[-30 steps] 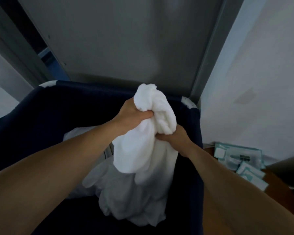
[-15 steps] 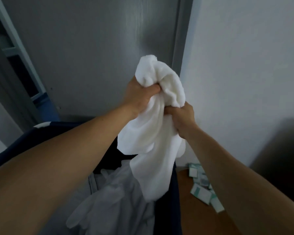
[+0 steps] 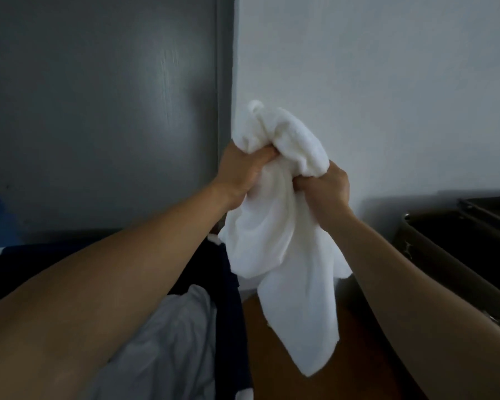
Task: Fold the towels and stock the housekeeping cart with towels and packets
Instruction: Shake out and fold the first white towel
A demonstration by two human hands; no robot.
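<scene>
A crumpled white towel (image 3: 283,243) hangs in the air in front of the pale wall. My left hand (image 3: 241,171) grips its bunched top from the left. My right hand (image 3: 325,187) grips it just below and to the right. The towel's loose end dangles down over the brown floor. More pale linen (image 3: 168,342) lies in the dark blue laundry bin (image 3: 228,284) at the lower left. No packets are in view.
A grey door (image 3: 98,111) fills the upper left, with the white wall (image 3: 387,82) to its right. A dark cart or bin (image 3: 459,249) with a raised rim stands at the right edge. Brown floor (image 3: 260,356) shows between bin and cart.
Both hands have lifted the towel out of the blue bin and carried it to the right. The view has turned right, and the packets on the floor have dropped out of sight.
</scene>
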